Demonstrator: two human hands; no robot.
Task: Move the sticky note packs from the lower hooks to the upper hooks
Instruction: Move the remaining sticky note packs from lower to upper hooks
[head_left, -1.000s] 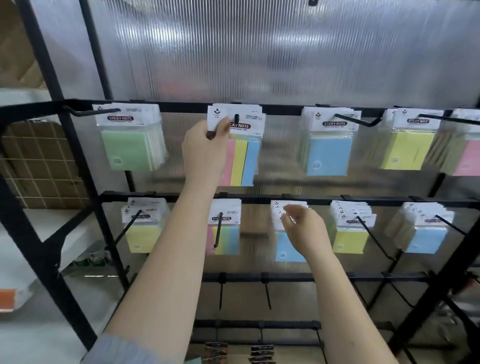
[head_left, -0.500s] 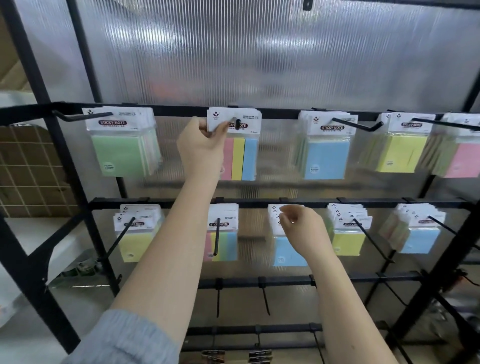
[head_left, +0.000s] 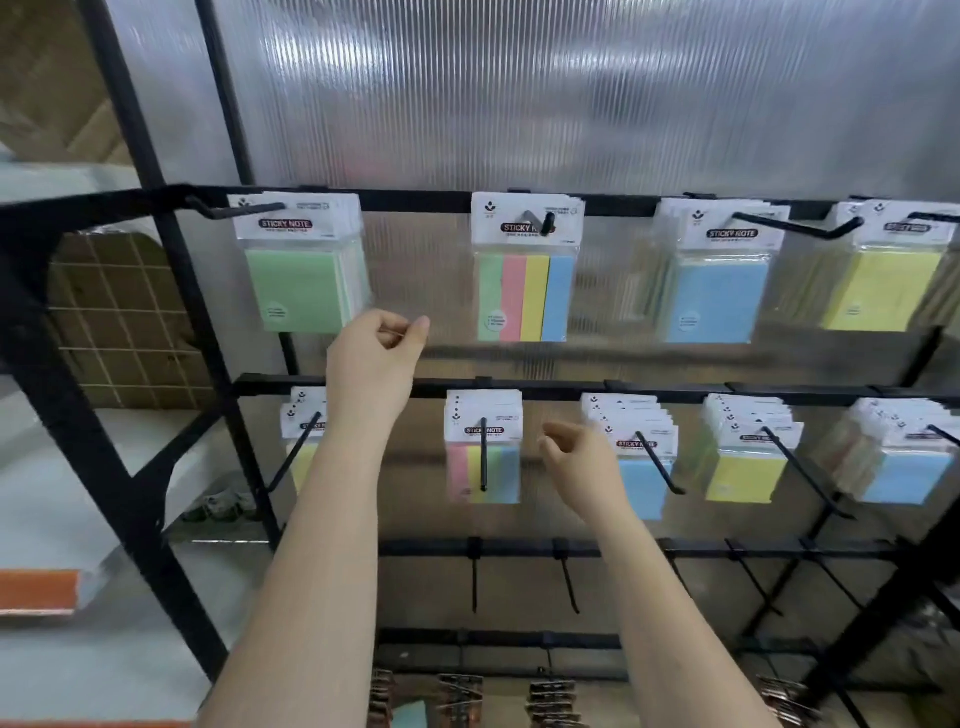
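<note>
Both hands hang loosely curled, holding nothing: left hand (head_left: 375, 358) below the upper row, right hand (head_left: 582, 462) beside the striped sticky-note pack (head_left: 484, 457) on its lower black hook (head_left: 483, 454). A careless pull might tear the pack's card hole.

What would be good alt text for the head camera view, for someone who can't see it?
A person's left hand and right hand, both holding nothing, reach toward a black wire rack with two rows of hooks hung with sticky note packs. A four-colour pack hangs on an upper hook, another on the lower hook below it.
</note>
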